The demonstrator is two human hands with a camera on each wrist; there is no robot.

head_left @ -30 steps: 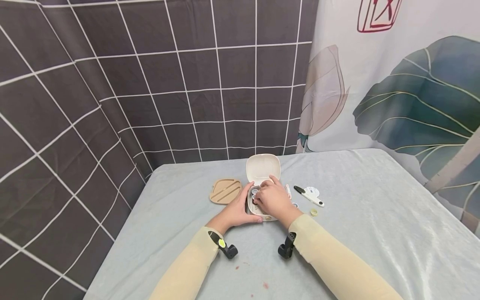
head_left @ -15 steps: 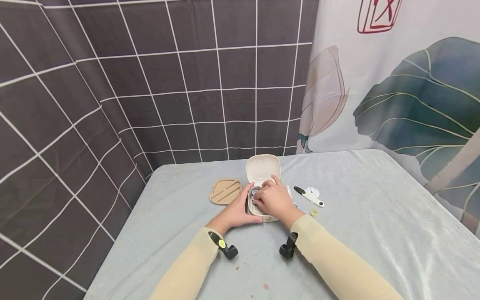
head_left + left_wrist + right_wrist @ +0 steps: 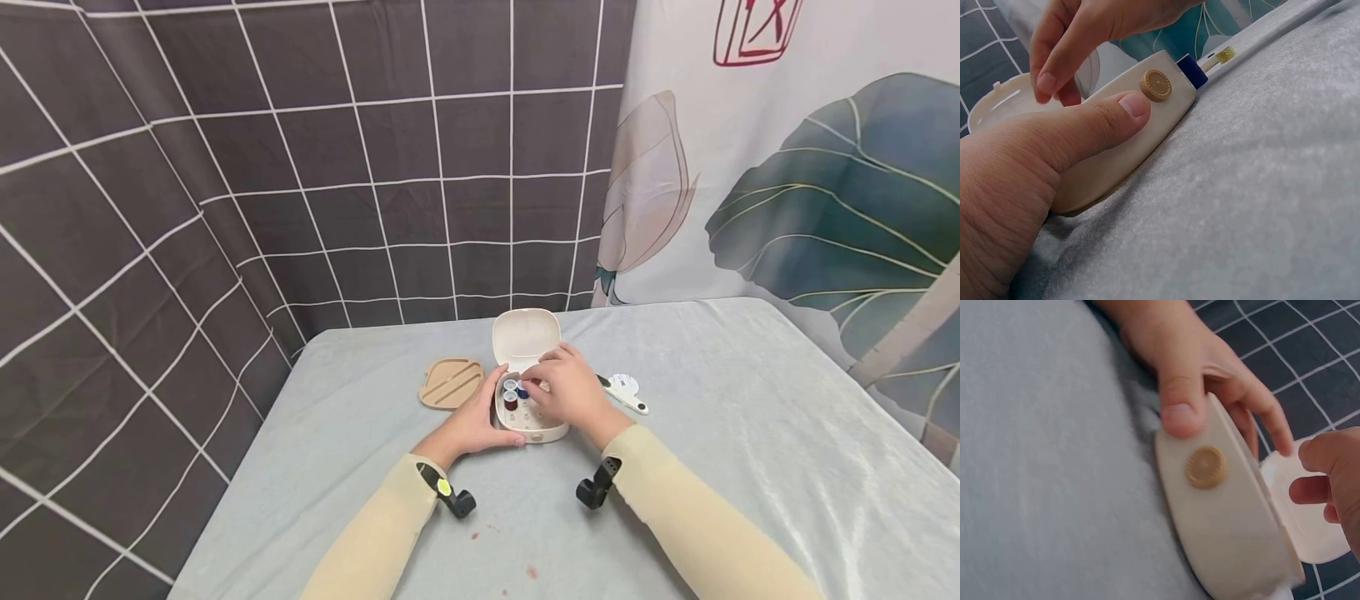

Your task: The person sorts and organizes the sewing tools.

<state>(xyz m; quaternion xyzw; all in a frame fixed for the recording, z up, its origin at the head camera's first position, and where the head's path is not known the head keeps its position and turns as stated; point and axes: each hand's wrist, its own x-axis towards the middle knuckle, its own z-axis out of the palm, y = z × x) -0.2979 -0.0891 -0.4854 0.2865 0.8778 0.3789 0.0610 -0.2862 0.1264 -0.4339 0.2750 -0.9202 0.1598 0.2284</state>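
Observation:
A cream case (image 3: 534, 432) lies on the grey cloth with its lid (image 3: 527, 337) standing up behind it. Small thread spools (image 3: 511, 402) in red, blue and white sit inside. My left hand (image 3: 474, 423) grips the case's left side, its thumb (image 3: 1124, 107) pressed on the front wall beside a round tan button (image 3: 1155, 85). My right hand (image 3: 572, 392) hovers over the open case with thumb and forefinger (image 3: 1047, 78) bent close together; whether they pinch anything is hidden. In the right wrist view the case (image 3: 1229, 537) and its button (image 3: 1205, 467) show side-on.
A tan slotted insert (image 3: 451, 381) lies left of the case. A black-and-white tool (image 3: 621, 395) and a white disc (image 3: 625, 382) lie to the right. Dark gridded curtain hangs behind and left, leaf-print curtain at right. Small red spots (image 3: 531, 571) mark the cloth near me.
My right hand has lifted off the case's contents and shifted right, uncovering the spools. The left hand and the case have stayed put.

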